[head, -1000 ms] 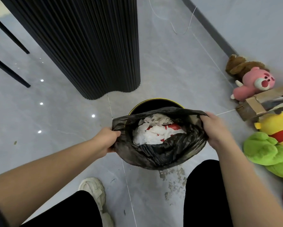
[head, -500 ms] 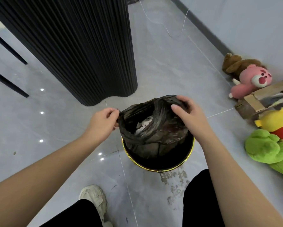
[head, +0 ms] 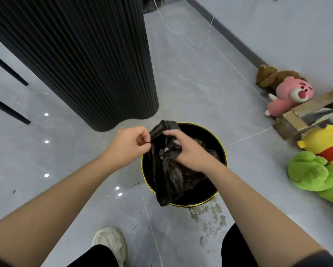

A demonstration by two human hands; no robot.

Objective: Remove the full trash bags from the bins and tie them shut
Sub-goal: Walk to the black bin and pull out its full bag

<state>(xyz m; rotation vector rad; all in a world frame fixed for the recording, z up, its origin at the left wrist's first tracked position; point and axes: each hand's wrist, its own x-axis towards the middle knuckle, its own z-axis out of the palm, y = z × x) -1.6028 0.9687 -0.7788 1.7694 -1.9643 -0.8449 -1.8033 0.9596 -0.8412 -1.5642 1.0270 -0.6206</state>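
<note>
- My left hand [head: 130,144] is closed narrow, thumb and forefinger pinching the left edge of the black trash bag [head: 167,176] near its top.
- My right hand [head: 188,151] has its fingers curled into the gathered plastic at the bag's neck, gripping it just beside the left hand.
- The bag's mouth is bunched together between the two hands, and a flap of plastic sticks up above my right fingers.
- A small patch of white shows through a gap in the folds; I cannot tell what it is.
- The bag hangs over the round black bin [head: 204,132] with the gold rim. Its lower end overlaps the near rim in my view, and I cannot tell whether it rests there.
- The bin stands on the grey tiled floor [head: 190,83], close to a black fluted column [head: 84,60] at its far left.
- A patchy stain [head: 210,214] marks the floor right by the bin's near side.
- Along the wall on the right lie a brown plush [head: 271,78], a pink plush [head: 294,95], a cardboard box [head: 306,112], a yellow plush [head: 323,139] and a green plush [head: 314,174].
- A pale shoe [head: 111,241] shows below my left forearm.
</note>
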